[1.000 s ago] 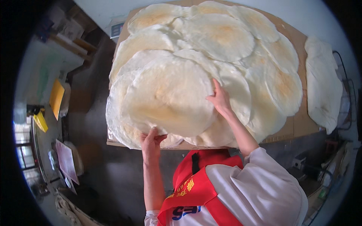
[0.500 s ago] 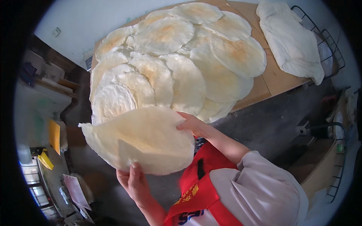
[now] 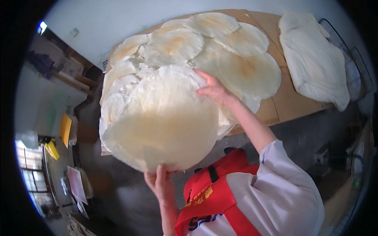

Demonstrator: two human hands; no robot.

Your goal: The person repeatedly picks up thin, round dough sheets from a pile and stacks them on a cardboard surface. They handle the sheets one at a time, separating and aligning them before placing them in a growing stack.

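Note:
I hold up a large, thin, round pale flatbread [image 3: 165, 122] in front of me, tilted over the near edge of the wooden table [image 3: 291, 98]. My left hand [image 3: 159, 183] grips its lower rim from below. My right hand [image 3: 214, 88] lies on its upper right edge, fingers spread. Behind it, several similar round flatbreads [image 3: 220, 51], some with light brown patches, lie overlapping across the tabletop.
A stack of white folded cloth [image 3: 315, 59] lies at the table's right end, next to a wire rack [image 3: 354, 59]. Dark floor lies below the table edge. A counter with yellow items [image 3: 59, 137] stands at far left. I wear a red apron [image 3: 212, 196].
The flatbread, lifted off the pile a second ago, has been raised and turned more upright. My left hand shifted to its bottom rim and my right hand to its upper edge.

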